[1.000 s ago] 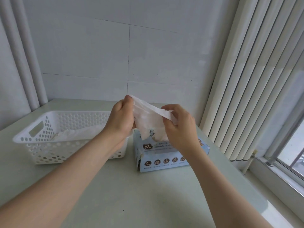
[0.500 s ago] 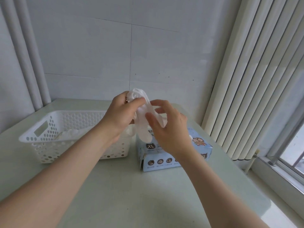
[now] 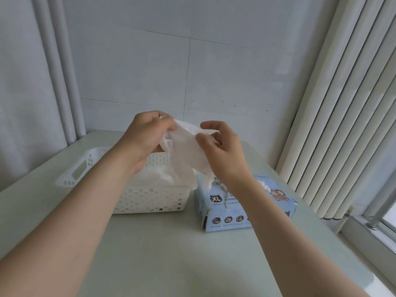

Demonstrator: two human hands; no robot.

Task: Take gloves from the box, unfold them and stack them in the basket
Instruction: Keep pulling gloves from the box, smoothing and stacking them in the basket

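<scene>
A thin white glove hangs between my two hands above the table, its fingers dangling down over the basket's right end and the box. My left hand grips its upper left edge. My right hand pinches its right edge between thumb and fingers. Below sits the light blue glove box marked XL, with white glove material poking from its top opening. Left of the box stands the white perforated basket, with white gloves lying inside.
Everything rests on a pale green table set against a white tiled wall. Vertical blinds and a window sill run along the right side. Two white pipes stand in the back left corner.
My hands have moved left and apart, spreading the glove out; it now hangs partly over the basket. The view has shifted a little, with basket and box lower in frame.
</scene>
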